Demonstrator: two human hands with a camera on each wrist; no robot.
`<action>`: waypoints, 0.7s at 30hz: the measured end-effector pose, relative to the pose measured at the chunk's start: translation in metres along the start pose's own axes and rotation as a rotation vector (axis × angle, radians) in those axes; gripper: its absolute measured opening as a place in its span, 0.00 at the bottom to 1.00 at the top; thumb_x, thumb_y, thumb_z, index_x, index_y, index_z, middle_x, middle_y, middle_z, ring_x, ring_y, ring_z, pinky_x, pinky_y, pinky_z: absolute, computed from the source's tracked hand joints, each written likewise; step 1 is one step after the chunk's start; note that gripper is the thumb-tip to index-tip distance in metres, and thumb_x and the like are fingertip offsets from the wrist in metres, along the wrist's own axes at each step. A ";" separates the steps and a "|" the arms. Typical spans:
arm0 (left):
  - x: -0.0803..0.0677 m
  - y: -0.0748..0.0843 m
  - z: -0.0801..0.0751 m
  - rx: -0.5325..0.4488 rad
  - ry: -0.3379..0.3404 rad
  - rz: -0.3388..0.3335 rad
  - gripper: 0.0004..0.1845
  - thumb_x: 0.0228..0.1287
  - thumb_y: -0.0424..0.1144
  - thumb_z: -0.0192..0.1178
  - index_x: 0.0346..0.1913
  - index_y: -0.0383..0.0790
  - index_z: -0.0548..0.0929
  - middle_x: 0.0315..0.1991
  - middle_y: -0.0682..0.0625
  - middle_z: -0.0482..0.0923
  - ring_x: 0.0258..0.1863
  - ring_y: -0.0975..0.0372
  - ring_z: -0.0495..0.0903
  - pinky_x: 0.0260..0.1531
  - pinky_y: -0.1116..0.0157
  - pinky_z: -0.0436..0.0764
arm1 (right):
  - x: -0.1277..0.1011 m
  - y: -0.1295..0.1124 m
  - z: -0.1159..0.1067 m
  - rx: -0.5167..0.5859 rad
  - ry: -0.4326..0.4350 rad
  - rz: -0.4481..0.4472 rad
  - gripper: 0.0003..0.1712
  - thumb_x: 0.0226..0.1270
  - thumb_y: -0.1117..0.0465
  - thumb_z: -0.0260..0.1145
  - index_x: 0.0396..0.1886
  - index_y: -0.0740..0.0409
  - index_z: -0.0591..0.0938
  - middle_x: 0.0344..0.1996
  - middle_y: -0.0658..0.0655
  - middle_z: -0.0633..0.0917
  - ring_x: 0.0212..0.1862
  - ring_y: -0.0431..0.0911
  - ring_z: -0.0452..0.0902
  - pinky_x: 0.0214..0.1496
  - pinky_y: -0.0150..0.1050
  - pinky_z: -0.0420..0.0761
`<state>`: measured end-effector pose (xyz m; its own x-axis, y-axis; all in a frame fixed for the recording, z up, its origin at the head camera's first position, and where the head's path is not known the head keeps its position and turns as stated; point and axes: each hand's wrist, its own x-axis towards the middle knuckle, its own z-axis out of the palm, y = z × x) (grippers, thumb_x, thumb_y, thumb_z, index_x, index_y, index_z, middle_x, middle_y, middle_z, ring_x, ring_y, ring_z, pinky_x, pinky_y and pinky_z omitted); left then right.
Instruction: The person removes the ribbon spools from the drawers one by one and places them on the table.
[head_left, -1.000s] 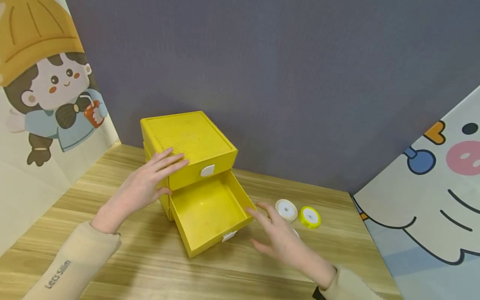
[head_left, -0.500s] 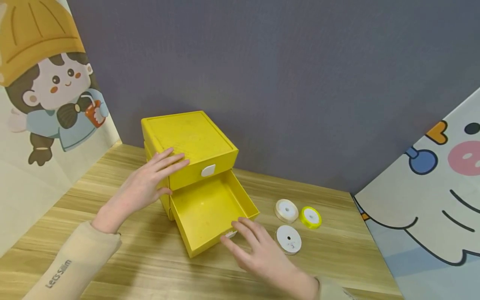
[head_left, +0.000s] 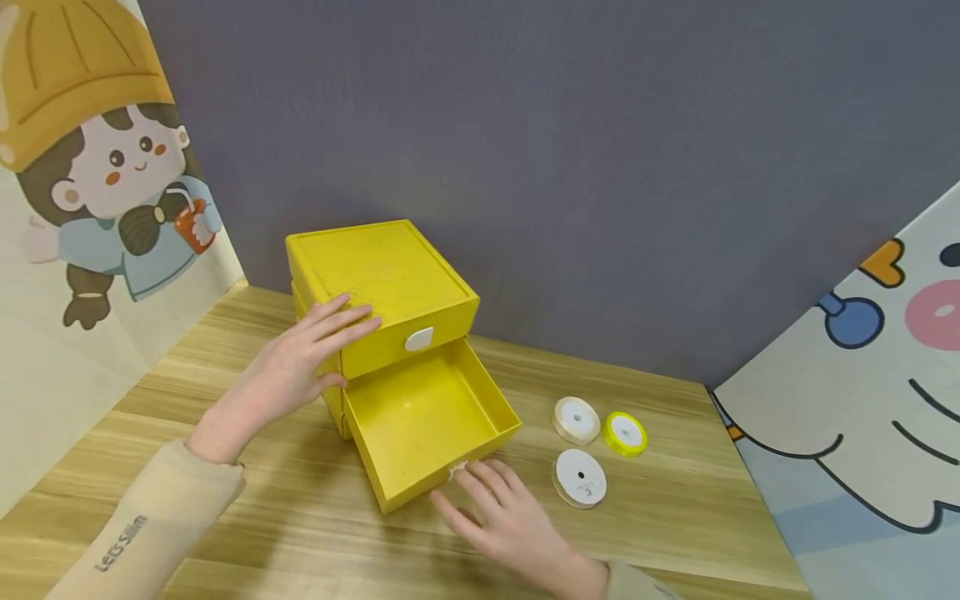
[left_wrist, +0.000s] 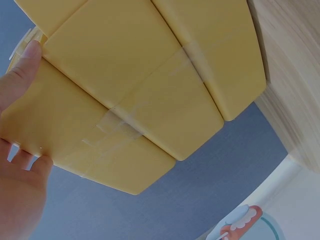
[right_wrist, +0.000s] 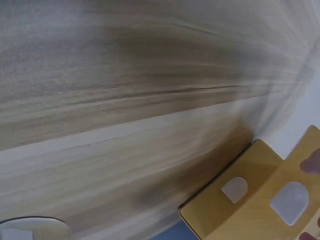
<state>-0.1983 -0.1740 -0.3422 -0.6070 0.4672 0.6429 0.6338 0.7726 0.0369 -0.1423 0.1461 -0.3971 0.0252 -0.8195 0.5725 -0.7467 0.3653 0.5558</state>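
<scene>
A yellow drawer cabinet (head_left: pixel 382 271) stands on the wooden table, its drawer (head_left: pixel 420 417) under the top one pulled out with nothing inside. My left hand (head_left: pixel 292 358) rests on the cabinet's left front corner, fingers spread over the top. In the left wrist view, the thumb (left_wrist: pixel 25 70) lies by the front edge. My right hand (head_left: pixel 502 521) is at the pulled-out drawer's front, fingertips right by its white handle (head_left: pixel 456 469). The right wrist view shows a fingertip (right_wrist: pixel 312 162) near the handle (right_wrist: pixel 290 202), with thumb and fingers apart.
Three ribbon spools lie right of the drawer: a cream one (head_left: pixel 576 420), a yellow one (head_left: pixel 626 433) and a white-faced one (head_left: pixel 580 478). A grey wall (head_left: pixel 562 183) rises behind the cabinet. Cartoon panels (head_left: pixel 112 167) flank the table (head_left: pixel 675 492).
My right hand has moved from the drawer's right front corner down and left to its handle, uncovering the white-faced spool. The left hand stays on the cabinet, and the drawer has not moved.
</scene>
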 end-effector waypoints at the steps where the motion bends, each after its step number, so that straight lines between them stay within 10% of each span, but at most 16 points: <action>1: 0.000 0.000 0.000 0.000 0.000 0.000 0.55 0.24 0.26 0.80 0.67 0.46 0.71 0.66 0.46 0.71 0.70 0.49 0.64 0.61 0.48 0.75 | 0.000 0.000 0.001 -0.011 0.000 0.003 0.19 0.73 0.69 0.43 0.48 0.50 0.79 0.43 0.57 0.81 0.44 0.49 0.78 0.44 0.41 0.85; 12: 0.000 -0.001 0.001 -0.010 -0.010 -0.010 0.55 0.25 0.26 0.80 0.68 0.47 0.70 0.67 0.46 0.70 0.71 0.50 0.63 0.67 0.49 0.70 | -0.016 -0.004 0.025 -0.025 -0.071 0.041 0.21 0.76 0.67 0.39 0.47 0.49 0.79 0.41 0.55 0.81 0.42 0.49 0.77 0.42 0.40 0.85; 21: -0.001 -0.001 0.002 -0.016 -0.012 -0.016 0.55 0.26 0.26 0.80 0.68 0.47 0.70 0.67 0.46 0.70 0.71 0.50 0.63 0.73 0.54 0.63 | -0.011 0.009 0.037 -0.101 0.062 -0.084 0.20 0.70 0.70 0.44 0.41 0.46 0.80 0.36 0.51 0.81 0.38 0.46 0.79 0.39 0.37 0.86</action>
<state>-0.1990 -0.1742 -0.3438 -0.6228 0.4604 0.6326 0.6314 0.7732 0.0589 -0.1737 0.1417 -0.4209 0.1283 -0.8212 0.5561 -0.6698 0.3418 0.6592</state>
